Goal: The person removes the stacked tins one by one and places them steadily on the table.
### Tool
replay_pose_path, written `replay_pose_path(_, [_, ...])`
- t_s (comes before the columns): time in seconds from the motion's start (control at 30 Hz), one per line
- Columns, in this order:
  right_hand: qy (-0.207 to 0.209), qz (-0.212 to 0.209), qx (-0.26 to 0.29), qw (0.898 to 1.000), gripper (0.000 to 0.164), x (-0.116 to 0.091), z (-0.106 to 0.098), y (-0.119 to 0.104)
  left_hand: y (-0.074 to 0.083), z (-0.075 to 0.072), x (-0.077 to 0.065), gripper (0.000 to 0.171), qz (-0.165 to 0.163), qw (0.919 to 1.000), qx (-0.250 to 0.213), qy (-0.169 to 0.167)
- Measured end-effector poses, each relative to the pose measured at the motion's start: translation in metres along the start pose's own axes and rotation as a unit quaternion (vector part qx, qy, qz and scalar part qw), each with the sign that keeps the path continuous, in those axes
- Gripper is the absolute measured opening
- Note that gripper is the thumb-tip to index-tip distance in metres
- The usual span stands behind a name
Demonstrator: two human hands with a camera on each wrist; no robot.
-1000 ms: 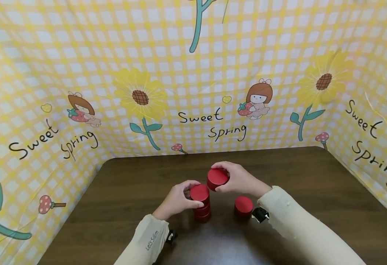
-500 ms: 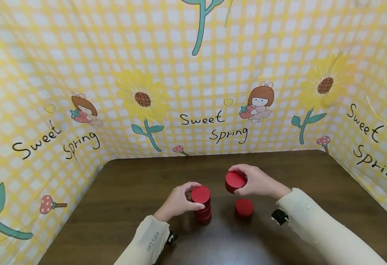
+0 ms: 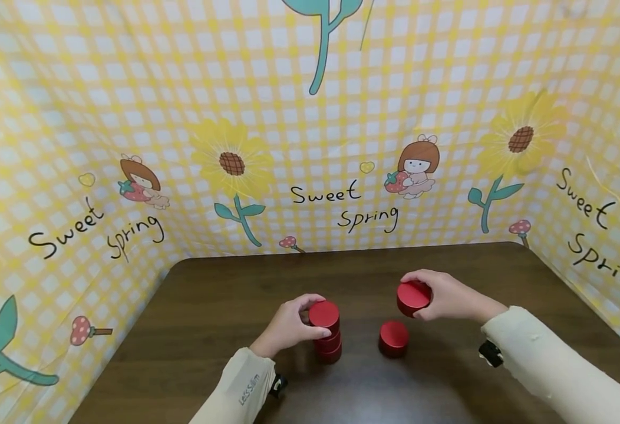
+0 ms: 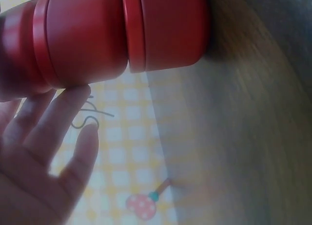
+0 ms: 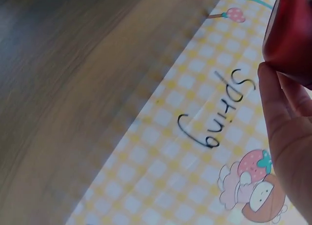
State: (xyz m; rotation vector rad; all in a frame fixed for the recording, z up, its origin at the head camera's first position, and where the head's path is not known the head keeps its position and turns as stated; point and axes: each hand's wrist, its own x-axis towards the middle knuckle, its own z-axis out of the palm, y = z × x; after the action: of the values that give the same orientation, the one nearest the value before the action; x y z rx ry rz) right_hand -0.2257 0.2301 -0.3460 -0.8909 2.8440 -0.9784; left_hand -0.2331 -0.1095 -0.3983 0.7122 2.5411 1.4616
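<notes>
A stack of red round lidded tins [image 3: 329, 346] stands upright on the table, their lid rims showing in the left wrist view. My left hand [image 3: 290, 324] grips the uppermost tin [image 3: 323, 314] of this stack, thumb on the near side and fingers on the far side. Off to the right, my right hand [image 3: 450, 296] holds another red tin [image 3: 413, 297] above the table, fingers behind it and thumb in front. In the right wrist view only part of that held tin [image 5: 292, 39] is seen. A single red tin [image 3: 393, 338] sits on the table between the stack and my right hand.
The dark wooden table [image 3: 236, 282] has rounded far corners. A yellow-and-white checked cloth [image 3: 310, 141] with flowers and lettering rises behind it and along both sides. Each sleeve has a small black device at the cuff.
My right hand has carried its tin from beside the top of the stack to the right, past the single tin. My left hand stays on the stack.
</notes>
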Motion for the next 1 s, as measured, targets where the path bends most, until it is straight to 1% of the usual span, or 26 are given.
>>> replay_pose_path(0.27, [-0.01,-0.001,-0.019,1.0,0.058,-0.011,-0.014,0.004,0.0,0.002,0.001,0.055,-0.005,1.0,-0.001,-0.001])
replay_pose_path(0.47, [-0.005,0.007,-0.029,1.0,0.058,-0.017,-0.02,0.009,0.0,0.002,0.002,0.055,-0.004,1.0,0.004,0.0])
replay_pose_path(0.83, [-0.019,0.034,-0.03,0.999,0.058,-0.02,-0.015,0.016,-0.002,0.0,0.003,0.056,-0.013,0.9999,0.01,0.003])
replay_pose_path(1.0, [-0.022,0.025,-0.029,0.999,0.057,-0.021,-0.01,0.019,-0.003,0.0,0.001,0.056,-0.013,0.9998,0.009,0.007])
